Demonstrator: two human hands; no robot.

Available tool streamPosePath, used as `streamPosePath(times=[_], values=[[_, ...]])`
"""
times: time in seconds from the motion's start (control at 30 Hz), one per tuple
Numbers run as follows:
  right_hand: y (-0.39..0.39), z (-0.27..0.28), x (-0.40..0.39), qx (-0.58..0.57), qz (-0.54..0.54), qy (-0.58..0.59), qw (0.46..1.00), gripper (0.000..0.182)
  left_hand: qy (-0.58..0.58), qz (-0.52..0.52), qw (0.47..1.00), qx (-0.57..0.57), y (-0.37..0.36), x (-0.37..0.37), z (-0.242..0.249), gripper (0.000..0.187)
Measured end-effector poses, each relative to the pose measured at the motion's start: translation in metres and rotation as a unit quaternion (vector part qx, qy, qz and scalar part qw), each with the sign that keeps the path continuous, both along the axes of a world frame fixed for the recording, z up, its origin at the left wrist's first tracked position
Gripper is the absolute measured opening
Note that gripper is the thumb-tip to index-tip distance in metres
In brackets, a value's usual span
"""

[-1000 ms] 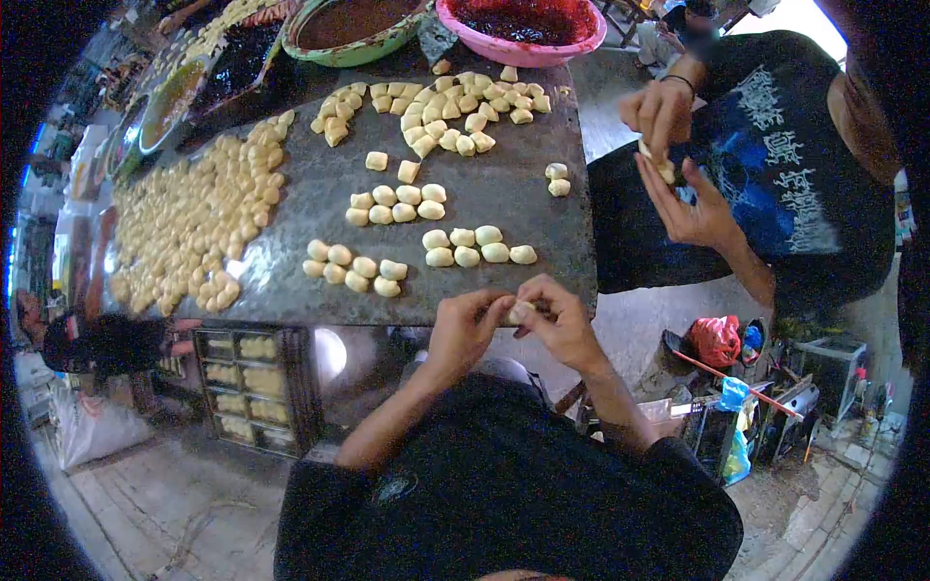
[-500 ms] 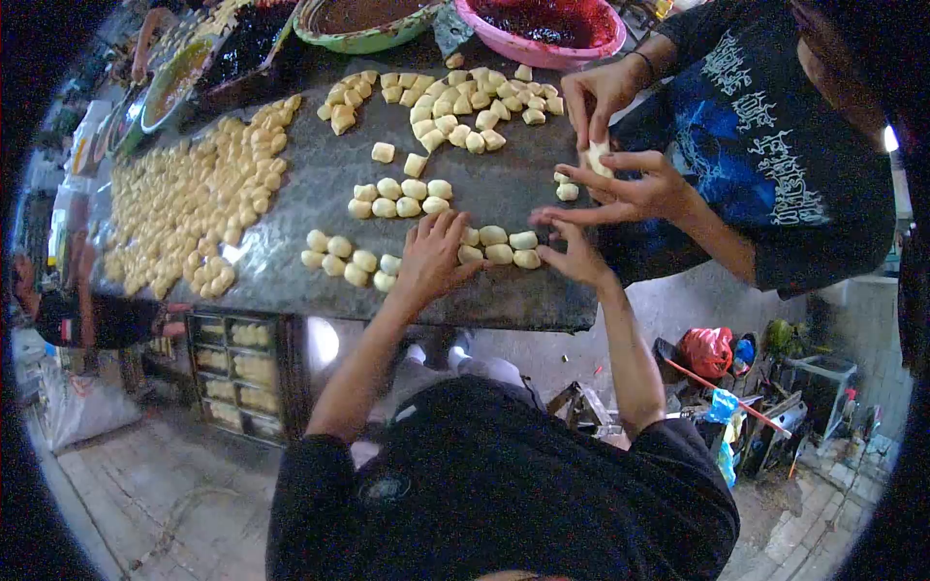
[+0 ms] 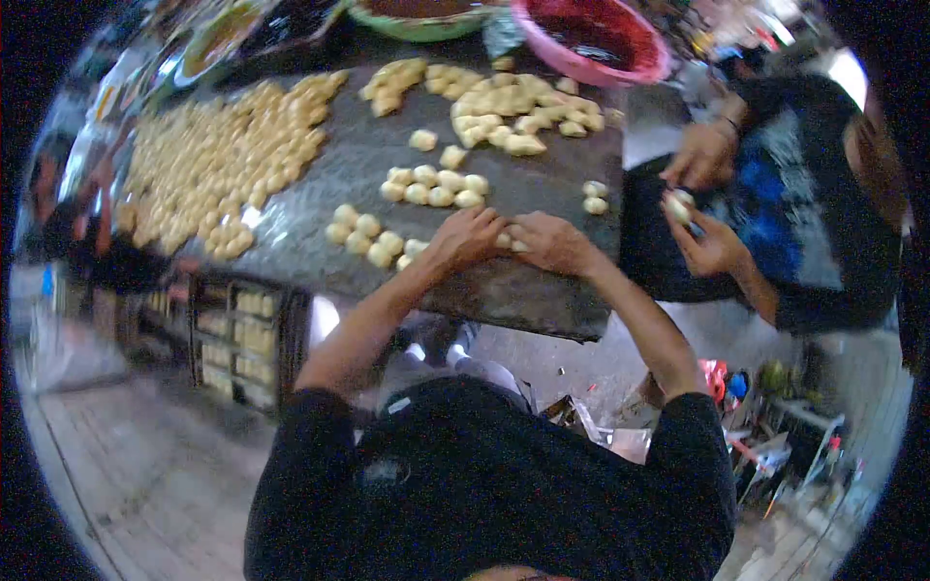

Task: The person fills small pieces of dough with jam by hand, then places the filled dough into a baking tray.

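Observation:
My left hand (image 3: 469,238) and my right hand (image 3: 554,244) are close together near the front of the table, fingers curled around a short row of pale dough balls (image 3: 512,241). My palms and fingers hide most of that row. Left of my left hand lies a double line of dough balls (image 3: 368,228), its near end just by my wrist. Beyond my hands sits another double row of dough balls (image 3: 432,186). Two single dough pieces (image 3: 422,140) lie farther back.
Many dough balls cover the table's (image 3: 339,184) left side, and a cluster of cut dough (image 3: 513,107) lies at the back. A pink basin (image 3: 591,73) and a green basin (image 3: 417,26) stand behind. At right, a co-worker's hands (image 3: 712,242) hold a dough piece.
My hands have come closer together, closing in on the dough balls between them. The co-worker's hands have drawn away from the table edge with a dough piece. The view has shifted.

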State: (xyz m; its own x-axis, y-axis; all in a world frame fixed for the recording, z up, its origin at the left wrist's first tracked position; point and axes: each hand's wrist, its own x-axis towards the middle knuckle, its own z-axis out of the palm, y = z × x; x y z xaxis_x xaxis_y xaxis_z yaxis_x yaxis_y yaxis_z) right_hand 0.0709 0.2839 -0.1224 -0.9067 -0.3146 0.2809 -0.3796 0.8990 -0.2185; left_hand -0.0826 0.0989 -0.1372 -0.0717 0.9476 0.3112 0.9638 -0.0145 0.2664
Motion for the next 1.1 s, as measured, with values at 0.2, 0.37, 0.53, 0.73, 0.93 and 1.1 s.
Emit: streamPosePath(times=[0.2, 0.37, 0.53, 0.73, 0.93, 1.1], values=[[-0.039, 0.058, -0.013, -0.498, -0.082, -0.339, 0.794, 0.038, -0.302, -0.031, 0.925, -0.226, -0.023, -0.034, 0.041, 0.049], [-0.171, 0.079, -0.049, -0.465, -0.111, -0.388, 0.788, 0.051, -0.431, 0.025, 0.883, -0.186, -0.175, -0.031, 0.068, 0.065], [-0.347, 0.049, -0.128, -0.404, -0.020, -0.417, 0.814, 0.038, -0.492, 0.098, 0.848, -0.172, -0.366, -0.079, 0.015, 0.064], [-0.526, -0.055, -0.272, -0.423, -0.004, -0.477, 0.770, 0.037, -0.558, 0.138, 0.802, -0.160, -0.560, -0.205, -0.108, 0.068], [-0.644, -0.133, -0.441, -0.436, -0.014, -0.380, 0.815, 0.040, -0.409, 0.196, 0.837, -0.306, -0.660, -0.397, -0.129, 0.070], [-0.683, -0.182, -0.545, -0.363, -0.003, -0.247, 0.899, 0.041, -0.271, 0.210, 0.895, -0.286, -0.689, -0.515, -0.163, 0.075]])
